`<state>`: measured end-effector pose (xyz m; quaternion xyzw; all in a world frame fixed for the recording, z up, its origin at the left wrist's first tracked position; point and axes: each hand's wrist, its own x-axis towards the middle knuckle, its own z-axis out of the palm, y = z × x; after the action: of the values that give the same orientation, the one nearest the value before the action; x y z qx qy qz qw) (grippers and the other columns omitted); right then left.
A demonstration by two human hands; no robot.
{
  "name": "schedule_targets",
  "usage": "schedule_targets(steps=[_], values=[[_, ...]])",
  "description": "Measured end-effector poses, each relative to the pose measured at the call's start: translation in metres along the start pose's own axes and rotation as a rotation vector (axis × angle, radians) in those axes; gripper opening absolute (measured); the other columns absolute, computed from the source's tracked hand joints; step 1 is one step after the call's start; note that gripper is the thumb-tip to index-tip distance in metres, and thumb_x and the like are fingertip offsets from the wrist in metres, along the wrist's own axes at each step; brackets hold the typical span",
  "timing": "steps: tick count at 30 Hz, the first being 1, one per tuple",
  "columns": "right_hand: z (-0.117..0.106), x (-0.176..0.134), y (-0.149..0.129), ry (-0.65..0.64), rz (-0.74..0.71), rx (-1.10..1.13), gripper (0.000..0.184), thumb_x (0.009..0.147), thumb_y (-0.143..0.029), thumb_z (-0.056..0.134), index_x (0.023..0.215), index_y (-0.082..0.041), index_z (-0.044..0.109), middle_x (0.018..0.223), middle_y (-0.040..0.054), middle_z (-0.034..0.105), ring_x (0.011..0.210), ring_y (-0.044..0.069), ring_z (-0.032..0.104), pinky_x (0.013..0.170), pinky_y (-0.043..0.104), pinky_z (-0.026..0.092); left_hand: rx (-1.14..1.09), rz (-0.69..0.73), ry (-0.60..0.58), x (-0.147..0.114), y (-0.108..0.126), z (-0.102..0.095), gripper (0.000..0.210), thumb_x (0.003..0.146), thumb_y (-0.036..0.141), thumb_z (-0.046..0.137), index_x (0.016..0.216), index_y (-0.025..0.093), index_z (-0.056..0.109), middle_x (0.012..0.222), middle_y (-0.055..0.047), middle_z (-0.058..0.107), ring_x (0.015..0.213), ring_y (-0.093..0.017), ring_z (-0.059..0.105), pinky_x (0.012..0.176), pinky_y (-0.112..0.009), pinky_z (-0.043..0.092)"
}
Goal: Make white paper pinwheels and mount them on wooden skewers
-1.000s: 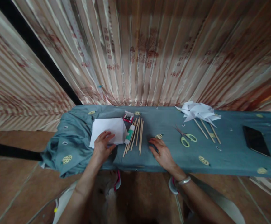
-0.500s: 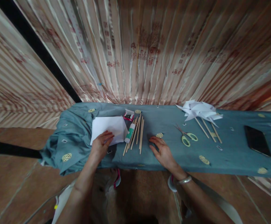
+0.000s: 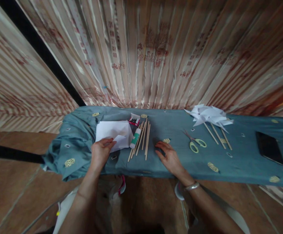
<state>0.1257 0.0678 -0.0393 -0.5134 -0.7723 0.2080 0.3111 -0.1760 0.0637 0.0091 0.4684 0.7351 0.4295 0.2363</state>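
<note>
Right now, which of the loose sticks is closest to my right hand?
The rightmost loose stick: none lies between it and your right hand; the others lie farther left, toward the green-and-white tube.

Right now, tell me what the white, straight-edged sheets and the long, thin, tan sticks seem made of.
White, straight-edged sheets: apparently paper, matte; one bends up at the left hand. 
Long, thin, tan sticks: probably wood, seemingly unpainted, from their dull, pale colour; bamboo is possible.
</note>
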Motion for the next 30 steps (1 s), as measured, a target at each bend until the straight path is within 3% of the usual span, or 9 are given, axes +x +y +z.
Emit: schedule_targets(steps=[6, 14, 19, 25, 27, 30], values=[[0.001, 0.000, 0.001, 0.016, -0.023, 0.003, 0.022, 0.088, -0.024, 0.050, 0.103, -0.021, 0.066, 0.114, 0.0096, 0.065, 0.111, 0.024, 0.058, 0.101, 0.044, 0.044, 0.057, 0.046, -0.035, 0.001, -0.002, -0.001, 0.032, 0.070, 0.047, 0.061, 0.077, 0.019, 0.076, 0.081, -0.003, 0.076, 0.081, -0.026, 0.069, 0.072, -0.031, 0.049], [-0.003, 0.001, -0.001, -0.012, -0.031, 0.004, 0.021, 0.087, -0.022, 0.053, 0.104, -0.019, 0.066, 0.115, 0.0110, 0.065, 0.111, 0.024, 0.058, 0.100, 0.043, 0.045, 0.012, -0.006, 0.059, 0.001, 0.008, -0.001, 0.017, 0.061, 0.032, 0.067, 0.070, 0.021, 0.074, 0.082, -0.003, 0.076, 0.085, -0.025, 0.070, 0.082, -0.033, 0.052], [-0.008, 0.005, -0.004, -0.033, -0.028, 0.032, 0.020, 0.086, -0.019, 0.055, 0.103, -0.018, 0.065, 0.112, 0.0110, 0.067, 0.109, 0.023, 0.061, 0.099, 0.041, 0.046, -0.147, 0.035, 0.195, -0.002, 0.023, -0.005, 0.018, 0.059, 0.034, 0.072, 0.071, 0.020, 0.073, 0.084, -0.003, 0.076, 0.084, -0.023, 0.069, 0.088, -0.035, 0.052], [-0.032, 0.013, -0.008, 0.072, 0.072, 0.154, 0.023, 0.086, -0.020, 0.054, 0.106, -0.018, 0.065, 0.106, 0.0088, 0.070, 0.091, 0.020, 0.066, 0.086, 0.035, 0.051, -0.322, 0.195, 0.424, -0.014, 0.065, -0.001, 0.023, 0.059, 0.030, 0.079, 0.076, 0.015, 0.073, 0.072, 0.000, 0.073, 0.065, -0.015, 0.065, 0.074, -0.031, 0.056], [-0.049, 0.017, -0.004, 0.169, 0.145, 0.197, 0.026, 0.085, -0.024, 0.055, 0.109, -0.019, 0.064, 0.097, 0.0072, 0.071, 0.080, 0.018, 0.067, 0.079, 0.033, 0.053, -0.379, 0.346, 0.329, -0.029, 0.085, 0.012, 0.017, 0.064, 0.027, 0.078, 0.076, 0.016, 0.071, 0.080, -0.001, 0.074, 0.073, -0.016, 0.067, 0.076, -0.030, 0.056], [-0.074, 0.018, 0.014, 0.326, 0.235, 0.287, 0.033, 0.083, -0.031, 0.058, 0.114, -0.019, 0.062, 0.097, 0.0078, 0.071, 0.080, 0.019, 0.067, 0.079, 0.035, 0.053, -0.276, 0.604, -0.047, -0.059, 0.106, 0.047, 0.006, 0.080, 0.022, 0.065, 0.083, 0.019, 0.071, 0.095, -0.002, 0.075, 0.092, -0.017, 0.069, 0.090, -0.032, 0.053]])
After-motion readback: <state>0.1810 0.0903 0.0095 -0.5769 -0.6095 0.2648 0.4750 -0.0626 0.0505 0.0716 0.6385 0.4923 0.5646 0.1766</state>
